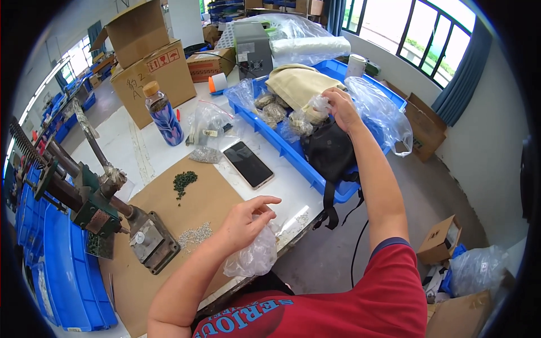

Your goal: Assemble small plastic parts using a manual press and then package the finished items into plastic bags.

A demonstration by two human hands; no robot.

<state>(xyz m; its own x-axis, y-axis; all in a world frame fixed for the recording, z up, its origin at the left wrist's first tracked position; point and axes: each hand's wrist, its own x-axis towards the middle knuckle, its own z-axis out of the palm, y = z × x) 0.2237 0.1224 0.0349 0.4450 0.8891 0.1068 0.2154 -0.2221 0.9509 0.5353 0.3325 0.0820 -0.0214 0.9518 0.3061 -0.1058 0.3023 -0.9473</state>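
My left hand [245, 225] is over the table's front edge, its fingers curled at a crumpled clear plastic bag [256, 253] that hangs below. What the bag contains, if anything, I cannot make out. Farther off, my right hand [342, 108] reaches over a blue tray [284, 151] and pinches the gathered top of a small clear bag [307, 119] with tan contents. Around it in the tray are several bags of small brownish parts [273, 110], a beige cloth [293, 84] and a black bag with straps [329, 149].
At left stands a hand-lever press [149, 239] on brown board. Near it lie dark green pieces [183, 181] and small silvery pieces [194, 235]. A phone [248, 163], a bottle [164, 118] and a cardboard box [152, 79] occupy the table. Blue bins [70, 270] sit far left.
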